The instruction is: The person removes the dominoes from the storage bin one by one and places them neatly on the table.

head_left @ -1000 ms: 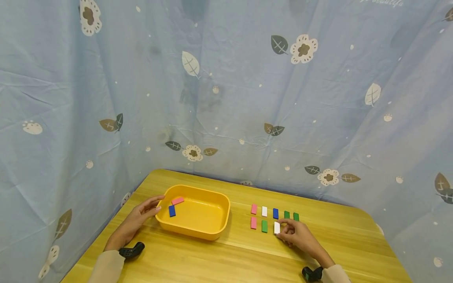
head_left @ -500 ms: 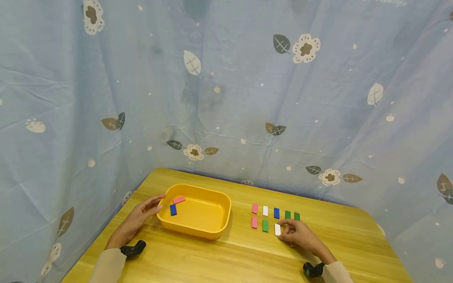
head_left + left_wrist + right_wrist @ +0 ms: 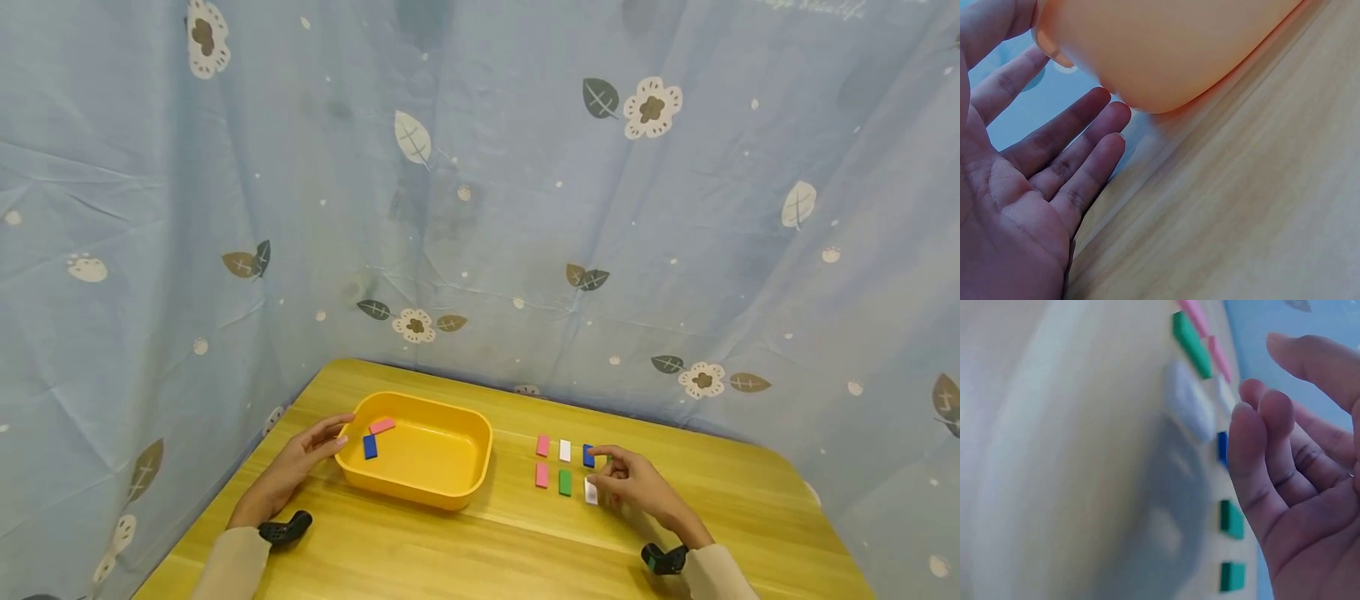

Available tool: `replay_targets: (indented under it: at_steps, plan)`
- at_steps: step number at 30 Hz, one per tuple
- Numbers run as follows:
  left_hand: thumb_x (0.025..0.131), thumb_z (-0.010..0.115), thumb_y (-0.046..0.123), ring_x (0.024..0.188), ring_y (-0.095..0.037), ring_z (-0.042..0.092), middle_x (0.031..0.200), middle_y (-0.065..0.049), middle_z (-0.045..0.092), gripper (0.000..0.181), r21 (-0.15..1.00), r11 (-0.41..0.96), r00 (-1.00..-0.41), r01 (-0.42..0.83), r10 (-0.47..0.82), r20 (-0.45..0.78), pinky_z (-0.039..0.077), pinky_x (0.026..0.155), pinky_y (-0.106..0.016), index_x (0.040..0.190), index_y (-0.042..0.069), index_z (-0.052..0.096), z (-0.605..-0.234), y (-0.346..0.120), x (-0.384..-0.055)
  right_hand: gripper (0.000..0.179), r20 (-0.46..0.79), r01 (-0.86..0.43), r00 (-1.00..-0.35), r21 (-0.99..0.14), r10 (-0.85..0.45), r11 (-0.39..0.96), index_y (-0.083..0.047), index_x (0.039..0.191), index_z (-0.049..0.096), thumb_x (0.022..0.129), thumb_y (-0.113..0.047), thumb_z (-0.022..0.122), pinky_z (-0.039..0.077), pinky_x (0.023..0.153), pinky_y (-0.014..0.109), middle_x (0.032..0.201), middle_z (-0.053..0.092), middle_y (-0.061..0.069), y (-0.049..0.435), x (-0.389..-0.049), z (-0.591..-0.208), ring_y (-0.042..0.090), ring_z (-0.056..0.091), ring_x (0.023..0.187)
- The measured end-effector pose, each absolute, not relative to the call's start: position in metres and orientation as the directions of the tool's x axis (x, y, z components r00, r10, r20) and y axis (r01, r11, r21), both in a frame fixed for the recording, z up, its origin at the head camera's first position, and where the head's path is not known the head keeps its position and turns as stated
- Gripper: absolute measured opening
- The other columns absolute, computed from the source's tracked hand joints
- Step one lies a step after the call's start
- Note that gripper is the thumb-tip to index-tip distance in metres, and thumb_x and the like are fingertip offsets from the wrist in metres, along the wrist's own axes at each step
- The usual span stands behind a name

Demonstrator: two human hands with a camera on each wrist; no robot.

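At the left end of a yellow plastic basin (image 3: 405, 490), my left hand (image 3: 303, 454) touches the rim with thumb and forefinger. The left wrist view shows its other fingers extended beside the basin wall (image 3: 1172, 56). Inside the basin lie a pink block (image 3: 382, 426) and a blue block (image 3: 370, 447). My right hand (image 3: 632, 482) hovers over the right end of two rows of small flat blocks. A white block (image 3: 1188, 403) lies on the table, apart from its fingertips; the thumb and fingers are separated with nothing between them.
The rows hold pink blocks (image 3: 542, 475), a green block (image 3: 565, 482), another white block (image 3: 565, 451) and a blue block (image 3: 588, 456). Two green blocks (image 3: 1232, 519) are mostly hidden by my hand in the head view. A patterned curtain (image 3: 480, 208) hangs behind the table.
My right hand has let go of the white block in the front row and lifted, its fingers parting. The left hand stays at the basin; the head view shifts slightly.
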State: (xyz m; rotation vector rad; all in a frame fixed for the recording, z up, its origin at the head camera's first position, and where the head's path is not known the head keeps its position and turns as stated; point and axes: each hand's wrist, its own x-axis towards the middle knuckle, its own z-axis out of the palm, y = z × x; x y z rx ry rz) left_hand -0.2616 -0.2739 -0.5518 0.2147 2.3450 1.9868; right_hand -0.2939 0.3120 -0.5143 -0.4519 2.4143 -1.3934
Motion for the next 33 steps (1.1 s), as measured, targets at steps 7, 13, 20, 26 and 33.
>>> replay_targets:
  at_steps: [7,13,20,26,33]
  plan:
    - [0.093,0.059,0.039,0.135,-0.023,0.032,0.146,0.002,0.038,0.05,0.983,0.168,-0.987,0.072,0.152,0.046,0.034,0.106,-0.045,0.141,0.033,0.045,-0.551,-0.273,-0.26,0.045,-0.011,-0.187,-0.912,-0.878,-0.41,0.441,-0.018,0.131,0.053,0.09,-0.027,0.068,0.052,0.059,0.048,0.094,0.061,0.025,0.284,-0.304,-0.499,0.045,0.055,0.067]
    - [0.093,0.059,0.039,0.135,-0.022,0.032,0.145,0.003,0.039,0.05,0.983,0.169,-0.988,0.07,0.148,0.045,0.036,0.105,-0.039,0.141,0.033,0.045,-0.553,-0.273,-0.26,0.043,0.038,-0.242,-0.901,-0.871,-0.433,0.428,-0.022,0.131,0.053,0.091,-0.027,0.066,0.05,0.061,0.051,0.093,0.062,0.023,0.256,-0.316,-0.49,0.051,0.051,0.07]
    - [0.095,0.058,0.037,0.135,-0.025,0.032,0.147,0.0,0.037,0.049,0.981,0.176,-0.987,0.086,0.147,0.06,0.033,0.106,-0.045,0.142,0.03,0.044,-0.551,-0.273,-0.262,0.041,0.094,-0.314,-0.886,-0.843,-0.454,0.437,-0.03,0.127,0.056,0.089,-0.04,0.066,0.046,0.047,0.039,0.088,0.066,0.01,0.222,-0.324,-0.472,0.047,0.055,0.071]
    - [0.093,0.06,0.039,0.137,-0.025,0.029,0.149,0.003,0.034,0.049,0.986,0.157,-0.989,0.047,0.144,0.025,0.025,0.109,-0.052,0.14,0.031,0.046,-0.552,-0.274,-0.263,0.039,0.13,-0.357,-0.865,-0.838,-0.485,0.412,-0.029,0.126,0.057,0.089,-0.039,0.066,0.051,0.06,0.042,0.088,0.065,0.005,0.194,-0.329,-0.463,0.042,0.056,0.07]
    - [0.095,0.057,0.038,0.137,-0.031,0.027,0.152,-0.003,0.03,0.052,0.984,0.158,-0.985,0.076,0.167,0.049,0.025,0.109,-0.056,0.143,0.027,0.043,-0.552,-0.275,-0.263,0.036,0.174,-0.406,-0.841,-0.83,-0.513,0.383,-0.029,0.123,0.059,0.089,-0.039,0.066,0.051,0.06,0.042,0.082,0.065,0.004,0.161,-0.334,-0.457,0.035,0.055,0.063]
